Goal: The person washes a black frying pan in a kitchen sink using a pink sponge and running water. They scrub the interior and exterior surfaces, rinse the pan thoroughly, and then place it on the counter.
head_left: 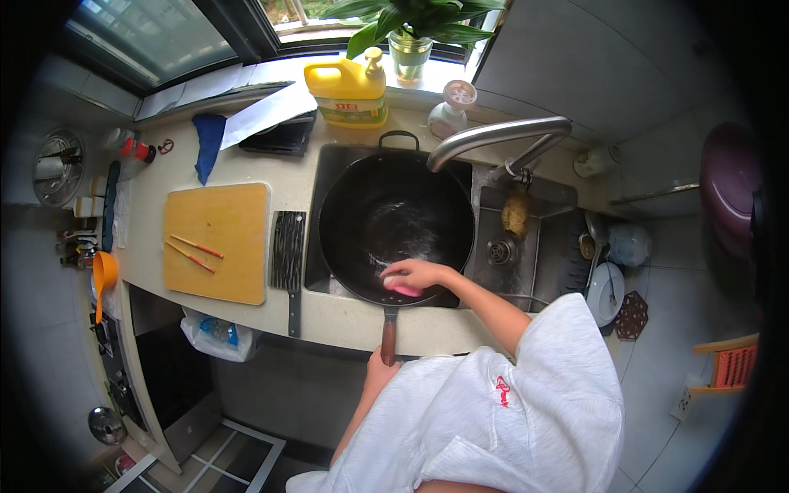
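A large black wok (362, 209) rests over the left sink basin, its wooden-ended handle (389, 333) pointing toward me across the counter's front edge. My left hand (379, 375) is closed round the end of that handle. Inside the wok, at the near wall, my right hand (417, 274) grips a pink sponge (407, 291), most of it hidden under the fingers. The wok's dark inner surface looks wet and shiny. Above the wok's right side hangs the spout of a curved metal faucet (501, 135).
Left of the sink lie a cleaver (288, 251) and a yellow cutting board (215, 279) with two chopsticks (197, 246). Behind stand a yellow detergent jug (349, 90) and a white pump bottle (450, 115). A drain (500, 251) shows in the right basin. Far right, a white plate (606, 292) leans.
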### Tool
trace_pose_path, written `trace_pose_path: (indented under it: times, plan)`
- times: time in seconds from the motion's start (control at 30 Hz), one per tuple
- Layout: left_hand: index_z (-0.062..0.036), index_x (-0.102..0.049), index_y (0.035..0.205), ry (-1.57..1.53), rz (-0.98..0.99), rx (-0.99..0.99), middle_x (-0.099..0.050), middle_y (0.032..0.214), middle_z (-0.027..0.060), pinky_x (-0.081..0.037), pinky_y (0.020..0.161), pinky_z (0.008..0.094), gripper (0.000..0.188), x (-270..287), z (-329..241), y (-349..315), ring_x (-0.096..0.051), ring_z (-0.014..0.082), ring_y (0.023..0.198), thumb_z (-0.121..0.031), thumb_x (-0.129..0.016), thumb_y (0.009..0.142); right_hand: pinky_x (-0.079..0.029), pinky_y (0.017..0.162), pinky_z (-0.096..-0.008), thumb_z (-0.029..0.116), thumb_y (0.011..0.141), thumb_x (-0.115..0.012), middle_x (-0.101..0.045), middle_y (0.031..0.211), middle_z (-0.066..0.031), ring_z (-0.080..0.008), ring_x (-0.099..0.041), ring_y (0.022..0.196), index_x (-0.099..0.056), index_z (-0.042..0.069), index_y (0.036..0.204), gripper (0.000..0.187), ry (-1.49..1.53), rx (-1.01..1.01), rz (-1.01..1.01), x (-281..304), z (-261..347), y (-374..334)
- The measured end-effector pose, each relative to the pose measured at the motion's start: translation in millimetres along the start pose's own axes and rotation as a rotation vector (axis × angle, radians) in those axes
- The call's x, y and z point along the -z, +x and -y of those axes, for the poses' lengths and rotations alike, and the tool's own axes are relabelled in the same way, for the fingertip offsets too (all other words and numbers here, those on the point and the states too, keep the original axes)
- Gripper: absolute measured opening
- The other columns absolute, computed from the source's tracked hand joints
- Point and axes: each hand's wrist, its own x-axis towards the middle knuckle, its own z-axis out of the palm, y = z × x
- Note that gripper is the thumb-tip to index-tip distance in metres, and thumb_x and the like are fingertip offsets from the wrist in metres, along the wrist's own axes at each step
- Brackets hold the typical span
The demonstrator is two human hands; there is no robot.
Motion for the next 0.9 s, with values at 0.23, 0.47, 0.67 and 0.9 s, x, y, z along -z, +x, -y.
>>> trace_pose_path:
  times: [0.23, 0.47, 0.67, 0.9]
  plan:
    - [0.0034, -0.055, 0.099, 0.043, 0.022, -0.064, -0.060, 0.077, 0.0174, -0.047, 0.067, 0.0361, 0.034, 4, 9, 8, -0.059, 0.0261, 0.070, -0.008, -0.068, 0.069, -0.053, 0.063, -0.0407, 0.045, 0.095, -0.042, -0.061, 0.103, -0.0079, -0.0278, -0.063, 0.084, -0.052, 0.018, 0.106, 0.031, 1.320, 0.078, -0.228, 62, 92, -111]
    - [0.0034, -0.055, 0.105, 0.085, -0.050, -0.141, -0.061, 0.082, 0.0188, -0.048, 0.070, 0.0368, 0.045, 2, 50, 33, -0.060, 0.0274, 0.075, -0.007, -0.074, 0.066, -0.040, 0.050, -0.0279, 0.022, 0.093, -0.052, -0.055, 0.081, -0.0055, -0.0123, -0.045, 0.057, -0.049, 0.018, 0.097, 0.007, 1.115, 0.488, -0.667, 100, 98, -223]
    - [0.0052, -0.055, 0.096, 0.108, -0.013, -0.164, -0.056, 0.071, 0.0142, -0.047, 0.065, 0.0334, 0.036, 1, 32, 27, -0.056, 0.0211, 0.067, -0.006, -0.068, 0.064, -0.027, 0.039, -0.0254, 0.031, 0.095, -0.050, -0.038, 0.056, 0.0011, -0.0101, -0.028, 0.042, -0.051, 0.012, 0.078, 0.025, 0.987, 0.002, -1.022, 118, 10, -255]
    - [0.0037, -0.053, 0.095, 0.140, -0.020, -0.111, -0.058, 0.071, 0.0131, -0.048, 0.062, 0.0349, 0.032, 5, 5, 7, -0.058, 0.0224, 0.065, -0.009, -0.064, 0.067, -0.042, 0.056, -0.0373, 0.034, 0.088, -0.051, -0.058, 0.058, -0.0122, -0.0188, -0.057, 0.055, -0.058, -0.008, 0.063, 0.049, 0.146, -0.492, -1.234, 78, -125, -192]
